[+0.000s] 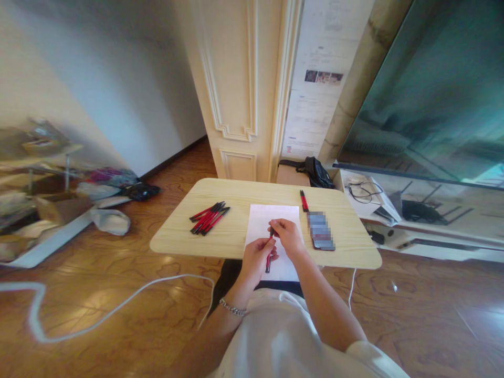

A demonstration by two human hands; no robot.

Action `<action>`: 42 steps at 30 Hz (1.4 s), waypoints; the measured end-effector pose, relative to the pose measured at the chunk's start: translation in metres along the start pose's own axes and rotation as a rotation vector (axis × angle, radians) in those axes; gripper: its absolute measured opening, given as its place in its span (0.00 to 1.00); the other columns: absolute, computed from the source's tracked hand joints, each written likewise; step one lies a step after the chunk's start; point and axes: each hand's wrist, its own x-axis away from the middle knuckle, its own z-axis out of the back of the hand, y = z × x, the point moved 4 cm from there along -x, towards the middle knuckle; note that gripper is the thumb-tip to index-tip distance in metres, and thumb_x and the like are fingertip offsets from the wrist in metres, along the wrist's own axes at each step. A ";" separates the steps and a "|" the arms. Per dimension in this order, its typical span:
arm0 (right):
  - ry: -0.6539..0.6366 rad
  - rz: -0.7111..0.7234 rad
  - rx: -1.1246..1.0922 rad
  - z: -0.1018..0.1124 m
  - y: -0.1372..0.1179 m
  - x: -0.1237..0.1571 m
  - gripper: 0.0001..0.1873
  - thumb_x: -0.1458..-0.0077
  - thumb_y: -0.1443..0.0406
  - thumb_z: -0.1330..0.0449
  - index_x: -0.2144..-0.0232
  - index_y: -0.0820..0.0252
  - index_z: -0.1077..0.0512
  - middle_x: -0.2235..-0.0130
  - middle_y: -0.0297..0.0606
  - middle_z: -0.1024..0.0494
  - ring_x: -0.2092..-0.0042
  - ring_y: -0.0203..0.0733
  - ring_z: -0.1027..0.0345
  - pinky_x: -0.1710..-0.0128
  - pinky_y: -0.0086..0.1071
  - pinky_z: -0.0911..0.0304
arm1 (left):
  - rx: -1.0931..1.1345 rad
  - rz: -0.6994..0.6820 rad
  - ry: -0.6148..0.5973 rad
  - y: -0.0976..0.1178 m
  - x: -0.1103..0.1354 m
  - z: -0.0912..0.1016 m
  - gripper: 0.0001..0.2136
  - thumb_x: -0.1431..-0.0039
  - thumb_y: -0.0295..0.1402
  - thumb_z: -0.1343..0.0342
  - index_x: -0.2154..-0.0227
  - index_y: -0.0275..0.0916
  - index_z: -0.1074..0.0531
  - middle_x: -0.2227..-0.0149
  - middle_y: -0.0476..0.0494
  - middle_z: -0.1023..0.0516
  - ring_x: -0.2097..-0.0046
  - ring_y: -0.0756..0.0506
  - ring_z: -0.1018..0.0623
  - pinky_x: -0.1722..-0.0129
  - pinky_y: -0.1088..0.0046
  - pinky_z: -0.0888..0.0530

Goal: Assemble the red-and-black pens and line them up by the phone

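Note:
Both hands meet over a white sheet of paper [264,220] on a small light-wood table [354,247]. My left hand [254,260] grips the lower barrel of a red and black pen [268,261]. My right hand [287,236] pinches the same pen at its top end, fingers closed around the tip or cap. A pile of several red and black pens [208,216] lies on the table to the left of the paper. One more pen [304,200] lies alone at the far right of the paper.
A phone [321,231] lies face up right of the paper. A white cable [98,315] trails over the wooden floor at left. A black bag [317,172] sits behind the table, a low white TV stand [433,231] at right, clutter [59,205] at left.

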 end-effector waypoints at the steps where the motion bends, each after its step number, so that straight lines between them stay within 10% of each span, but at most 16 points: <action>1: -0.011 -0.007 -0.030 0.000 0.001 0.000 0.19 0.53 0.52 0.40 0.71 0.63 0.26 0.73 0.39 0.25 0.72 0.37 0.34 0.71 0.30 0.40 | 0.013 0.013 -0.009 0.000 0.001 -0.001 0.16 0.55 0.43 0.36 0.70 0.33 0.26 0.76 0.46 0.27 0.73 0.49 0.26 0.69 0.69 0.24; 16: -0.185 -0.151 -0.318 -0.004 0.000 0.009 0.19 0.53 0.52 0.39 0.65 0.61 0.26 0.68 0.41 0.24 0.69 0.37 0.34 0.74 0.28 0.43 | 0.124 0.088 -0.094 -0.001 0.004 -0.004 0.15 0.52 0.41 0.37 0.70 0.33 0.27 0.74 0.44 0.26 0.72 0.50 0.26 0.68 0.69 0.25; 27: 0.040 -0.019 -0.030 0.004 -0.002 0.003 0.18 0.55 0.52 0.37 0.72 0.62 0.26 0.73 0.38 0.25 0.72 0.36 0.35 0.72 0.30 0.42 | -0.007 -0.004 -0.010 -0.002 0.001 -0.001 0.15 0.56 0.41 0.35 0.70 0.34 0.26 0.75 0.47 0.26 0.72 0.49 0.25 0.68 0.68 0.24; 42: -0.157 -0.137 -0.272 -0.001 -0.001 0.010 0.18 0.52 0.53 0.39 0.65 0.62 0.25 0.69 0.40 0.24 0.71 0.36 0.35 0.77 0.28 0.45 | 0.074 0.089 -0.086 -0.003 0.006 -0.007 0.17 0.52 0.44 0.38 0.69 0.32 0.26 0.74 0.43 0.25 0.73 0.49 0.25 0.69 0.68 0.25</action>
